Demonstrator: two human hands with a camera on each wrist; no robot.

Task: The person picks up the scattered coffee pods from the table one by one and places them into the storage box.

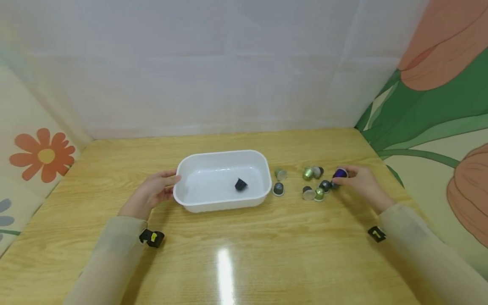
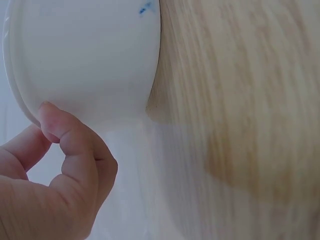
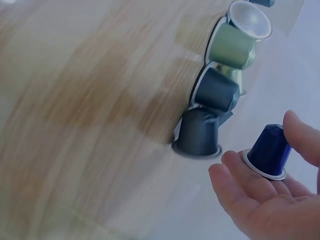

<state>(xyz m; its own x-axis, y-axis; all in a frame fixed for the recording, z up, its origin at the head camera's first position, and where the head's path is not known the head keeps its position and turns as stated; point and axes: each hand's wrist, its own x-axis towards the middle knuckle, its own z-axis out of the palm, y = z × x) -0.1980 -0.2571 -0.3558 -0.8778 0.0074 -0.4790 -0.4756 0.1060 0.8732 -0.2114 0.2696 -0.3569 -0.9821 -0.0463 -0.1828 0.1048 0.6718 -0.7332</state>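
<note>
My left hand pinches the left end of a white plastic tub, thumb and fingers at its rim in the left wrist view. Inside the tub lies one black coffee capsule, toward the right. Over at the right, my right hand holds a dark blue-purple coffee capsule between thumb and fingers. Just beside that hand, a black capsule stands on its rim. A dark grey capsule and a green capsule are close by it.
Between the tub and my right hand are more capsules, among them a pale green one, a dark one and a bright green one. The wooden table ends at a white back wall.
</note>
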